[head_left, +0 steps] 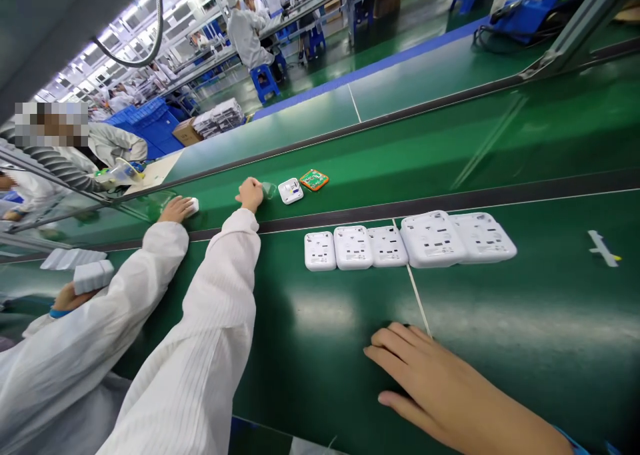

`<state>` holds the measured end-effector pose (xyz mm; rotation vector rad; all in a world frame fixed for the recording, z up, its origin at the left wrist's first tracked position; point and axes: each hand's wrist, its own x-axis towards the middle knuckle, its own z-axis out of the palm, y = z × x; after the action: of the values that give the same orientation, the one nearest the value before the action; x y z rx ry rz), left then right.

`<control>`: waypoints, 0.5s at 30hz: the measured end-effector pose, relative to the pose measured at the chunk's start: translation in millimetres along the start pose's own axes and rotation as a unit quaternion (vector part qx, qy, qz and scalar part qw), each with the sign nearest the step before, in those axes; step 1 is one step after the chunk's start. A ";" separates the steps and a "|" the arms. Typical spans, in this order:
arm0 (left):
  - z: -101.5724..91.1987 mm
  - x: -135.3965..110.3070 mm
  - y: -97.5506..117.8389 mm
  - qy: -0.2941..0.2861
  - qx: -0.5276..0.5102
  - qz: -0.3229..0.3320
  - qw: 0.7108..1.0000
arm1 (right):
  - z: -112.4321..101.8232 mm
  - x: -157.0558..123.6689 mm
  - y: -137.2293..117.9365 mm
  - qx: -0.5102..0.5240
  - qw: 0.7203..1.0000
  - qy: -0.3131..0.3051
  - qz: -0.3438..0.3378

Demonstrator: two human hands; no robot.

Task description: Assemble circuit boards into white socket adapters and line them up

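My right hand lies flat on the green table at the lower right, palm down, fingers stretched out and holding nothing. My left hand is out of view. Nearest my right hand is a row of several white plastic housings, side by side along the table's far edge. Beyond them, on the green conveyor belt, lie a small white part and an orange-rimmed circuit board.
A co-worker's two white-sleeved arms reach from the lower left. One of that person's hands rests on a white part; the other is closed beside clear film. At far left another person's hand holds a white block. Blue crates and seated workers are behind.
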<state>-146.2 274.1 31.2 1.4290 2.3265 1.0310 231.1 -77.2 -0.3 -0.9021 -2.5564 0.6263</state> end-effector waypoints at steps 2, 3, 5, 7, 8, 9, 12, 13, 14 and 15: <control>-17.9 -8.9 14.3 0.019 -0.037 0.055 0.998 | 2.1 -2.1 0.3 -0.009 1.000 0.003 -0.005; -28.0 -18.5 22.9 0.020 -0.068 0.093 0.993 | 2.5 -2.8 0.9 -0.008 1.000 0.003 -0.006; -46.2 -52.5 40.7 -0.033 -0.184 0.205 0.961 | 1.3 -2.4 2.9 0.006 1.000 0.015 -0.002; -56.5 -106.2 55.7 -0.120 -0.279 0.257 0.917 | -2.0 1.5 6.0 0.047 0.997 0.057 0.018; -57.7 -138.2 61.0 -0.156 -0.312 0.263 0.899 | -4.2 4.6 7.8 0.079 0.992 0.095 0.040; -56.4 -171.6 64.5 -0.189 -0.329 0.269 0.885 | -6.7 8.1 9.7 0.118 0.980 0.145 0.069; -44.0 -262.4 66.8 -0.311 -0.338 0.274 0.845 | -15.4 16.1 16.4 0.252 0.914 0.288 0.137; -39.0 -285.3 66.0 -0.355 -0.350 0.253 0.829 | -18.4 16.5 18.5 0.287 0.896 0.309 0.141; -34.1 -303.4 65.0 -0.387 -0.351 0.241 0.818 | -21.2 15.5 20.2 0.309 0.886 0.318 0.140; -29.4 -316.8 64.1 -0.412 -0.350 0.234 0.808 | -23.7 13.0 21.5 0.313 0.883 0.320 0.140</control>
<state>41.9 9.8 42.8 1.6518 0.8642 0.9334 243.3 -46.9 10.9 -1.0165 -1.5068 0.9652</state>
